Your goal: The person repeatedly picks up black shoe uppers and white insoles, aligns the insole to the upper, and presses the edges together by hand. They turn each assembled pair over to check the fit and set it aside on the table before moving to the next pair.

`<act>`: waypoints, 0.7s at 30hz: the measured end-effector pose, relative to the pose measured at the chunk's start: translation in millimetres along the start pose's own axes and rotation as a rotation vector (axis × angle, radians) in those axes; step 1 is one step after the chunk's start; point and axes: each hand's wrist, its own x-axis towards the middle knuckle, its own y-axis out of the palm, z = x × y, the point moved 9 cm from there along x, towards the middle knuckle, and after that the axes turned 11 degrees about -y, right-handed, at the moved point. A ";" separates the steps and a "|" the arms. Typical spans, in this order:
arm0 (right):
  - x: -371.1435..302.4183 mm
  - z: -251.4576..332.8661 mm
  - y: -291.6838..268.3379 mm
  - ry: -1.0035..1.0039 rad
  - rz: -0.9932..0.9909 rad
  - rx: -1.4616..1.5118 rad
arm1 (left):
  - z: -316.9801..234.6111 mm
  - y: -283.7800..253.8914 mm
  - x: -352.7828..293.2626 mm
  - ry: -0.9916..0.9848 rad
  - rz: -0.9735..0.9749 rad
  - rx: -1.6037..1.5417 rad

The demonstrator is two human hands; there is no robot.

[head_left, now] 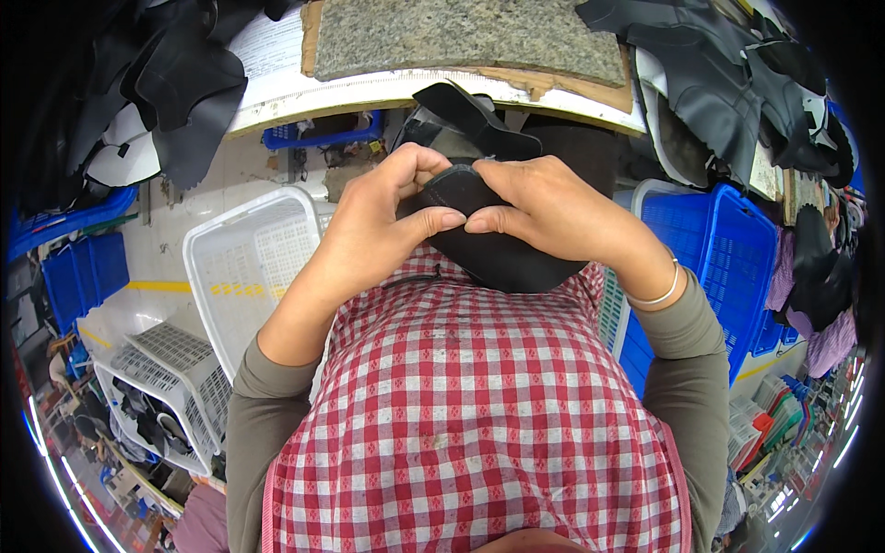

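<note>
A black leather-like piece with a stitched seam (456,191), looking like part of a shoe upper, is between my two hands in front of my lap. My left hand (383,217) pinches its left edge, with the thumb on the near face and the fingers curled behind. From the other side my right hand (548,210) grips it the same way, and the two thumb tips nearly meet. The lower part of the piece spreads dark over the checked apron (470,387). Just beyond my fingers, another black curved strip (479,120) juts out below the bench edge.
A granite slab (470,41) lies on the bench ahead. Black cut pieces are heaped at the bench's left (189,88) and right (705,88). A white basket (253,249) stands on my left, a blue basket (742,240) on my right. A white crate (175,378) holds black scraps.
</note>
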 end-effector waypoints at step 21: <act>-20.6 15.8 -12.5 0.212 -0.242 -0.385 | -2.8 -21.6 19.7 0.098 -0.080 -0.137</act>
